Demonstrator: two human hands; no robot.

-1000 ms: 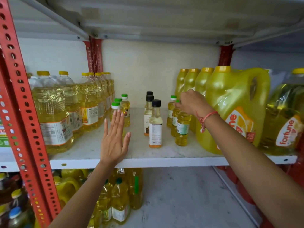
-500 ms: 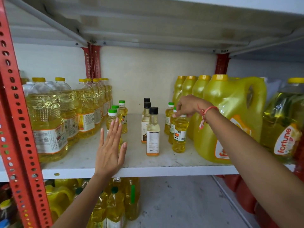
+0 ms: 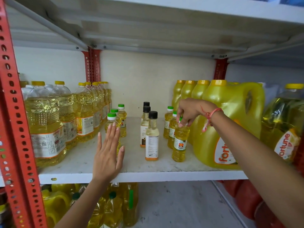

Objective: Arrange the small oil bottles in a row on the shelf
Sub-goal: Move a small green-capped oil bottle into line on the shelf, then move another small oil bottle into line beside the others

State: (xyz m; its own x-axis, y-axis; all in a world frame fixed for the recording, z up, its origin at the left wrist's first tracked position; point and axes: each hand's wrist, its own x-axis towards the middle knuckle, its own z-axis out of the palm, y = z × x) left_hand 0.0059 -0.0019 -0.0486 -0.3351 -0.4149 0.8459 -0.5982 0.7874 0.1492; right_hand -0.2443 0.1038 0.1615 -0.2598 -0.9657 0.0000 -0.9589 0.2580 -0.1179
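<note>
Small yellow oil bottle (image 3: 180, 142) at the front of the right-hand row, upright on the white shelf (image 3: 139, 176), just beside the big yellow jug (image 3: 230, 122). Pinched at the cap by the fingertips of the right hand (image 3: 191, 111), closed on its top. Flat and spread, touching nothing clearly, the left hand (image 3: 107, 155) in front of the green-capped bottle (image 3: 112, 124) leading the left row. Between them, three black-capped bottles (image 3: 152, 137) already in file. Step in hand, by the look of it: squaring the right row. Next, likely a small nudge, kept upright, into line behind-to-front.
</note>
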